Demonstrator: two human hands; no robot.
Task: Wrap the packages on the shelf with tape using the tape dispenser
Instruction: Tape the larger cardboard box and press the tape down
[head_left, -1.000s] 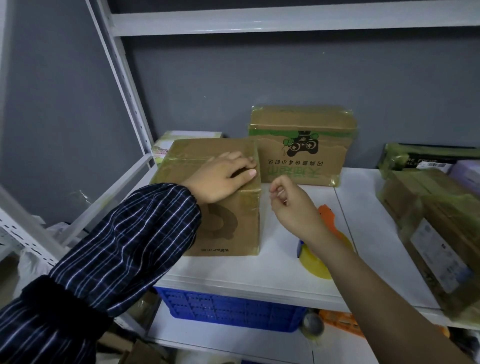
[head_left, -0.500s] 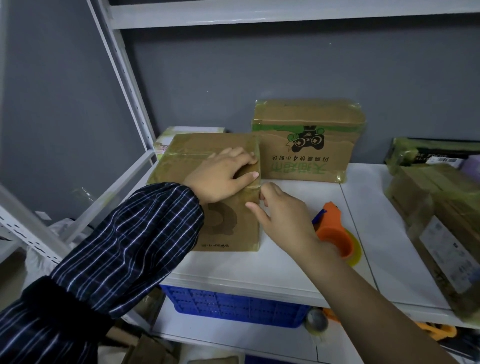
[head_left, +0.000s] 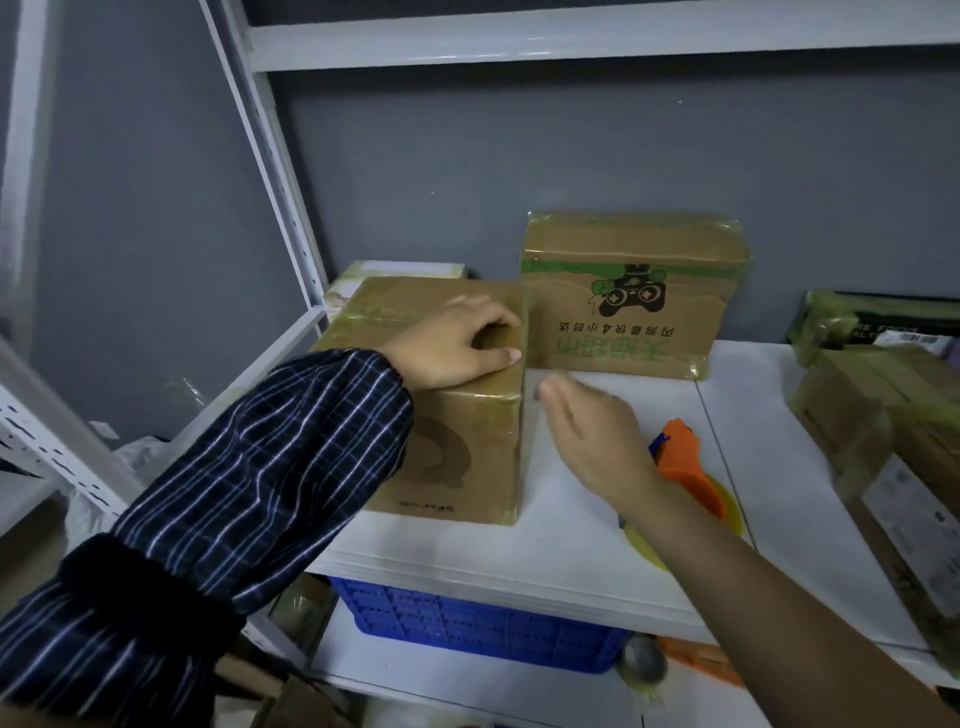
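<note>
1. Far left, the striped sleeve reached in across the white shelf and covered the near-left corner of the brown box.
2. The left hand sat on top of that box, fingers arched. Fingertips and thumb pressed down by the top's right edge, gripping nothing I could make out.
3. The box itself stood upright at the shelf's left end, wrapped in glossy tape. A pale small box peeked out behind it.
4. Below the shelf sat a blue crate.
5. Further back stood the taped box with the game-controller print, against the grey wall.
6. The right hand was blurred, fingers stretched loose and empty, just beside the brown box's right face. Contact was too smeared to call.
7. The orange tape dispenser lay on the shelf right behind that wrist, and neither hand held it.
8. Far right, more taped packages were stacked at the shelf's end.
</note>
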